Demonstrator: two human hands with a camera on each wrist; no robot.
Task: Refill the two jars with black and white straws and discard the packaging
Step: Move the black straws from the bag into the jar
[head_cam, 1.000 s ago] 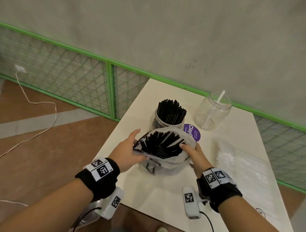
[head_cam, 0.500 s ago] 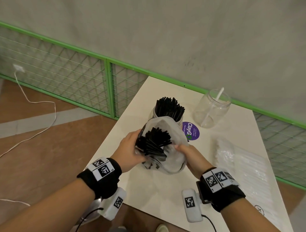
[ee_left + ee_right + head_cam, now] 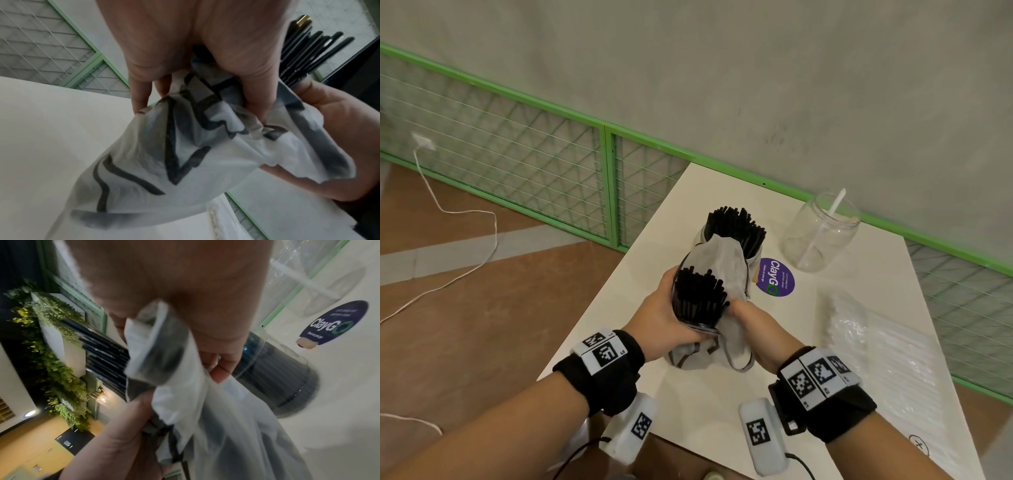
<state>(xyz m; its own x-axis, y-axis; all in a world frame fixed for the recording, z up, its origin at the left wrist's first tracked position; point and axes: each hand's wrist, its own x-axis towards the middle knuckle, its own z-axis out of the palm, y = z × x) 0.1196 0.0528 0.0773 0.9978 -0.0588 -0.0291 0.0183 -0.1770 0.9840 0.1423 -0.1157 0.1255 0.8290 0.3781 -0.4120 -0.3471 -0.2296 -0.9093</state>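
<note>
Black straws [image 3: 700, 298] — bundle upright in our left hand [image 3: 661, 322], fingers curled round; our right hand [image 3: 751, 329] pinches the plastic bag [image 3: 726, 270] — above white table [image 3: 702, 404], green mesh fence [image 3: 517, 164] behind.

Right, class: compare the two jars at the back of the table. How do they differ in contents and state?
The left jar is packed with black straws that stick out above its rim; the right jar holds a single white straw and is otherwise empty. The plastic bag partly hides the left jar; the right jar stands in full view. Both are clear, lidless and upright on the white table.
</note>
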